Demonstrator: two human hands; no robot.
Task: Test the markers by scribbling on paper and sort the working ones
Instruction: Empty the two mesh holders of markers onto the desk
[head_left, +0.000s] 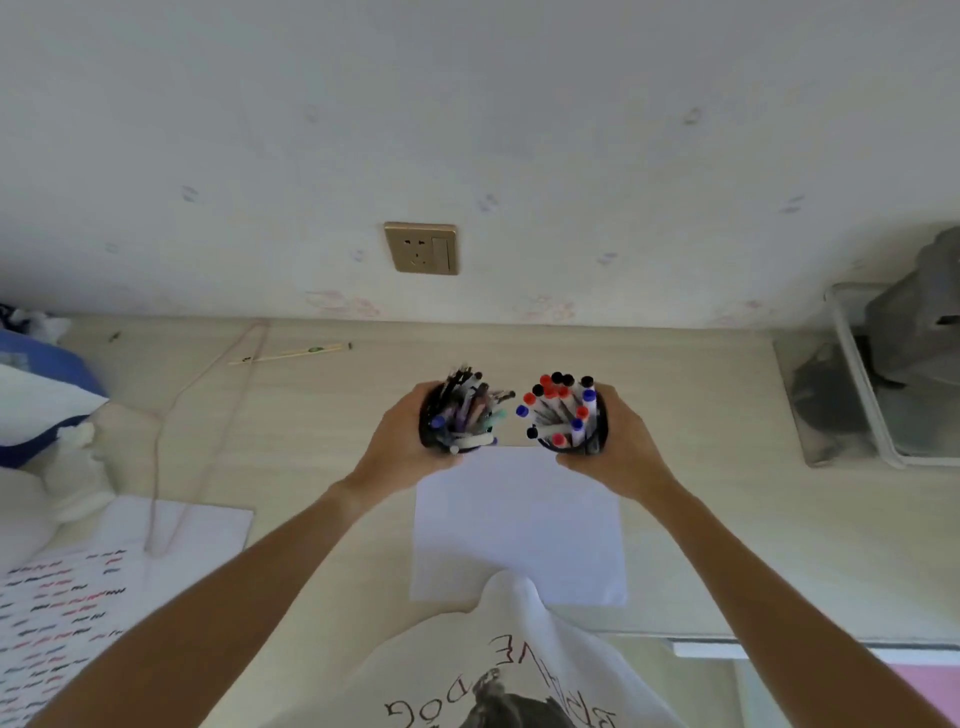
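Nearest the camera, a white printed T-shirt (498, 670) fills the lower edge, and beyond it a blank sheet of paper (519, 525) lies unmarked on the pale wood-grain desk (727, 415), so testing on this sheet appears not yet begun. The left hand (400, 441) curls round a black cup of mixed pens (460, 415) and the right hand (618, 441) round a black cup of capped markers (566, 415), side by side at the sheet's far edge. A scribbled sheet (67, 613) lies far left; a wall socket (422, 248) sits on the white wall.
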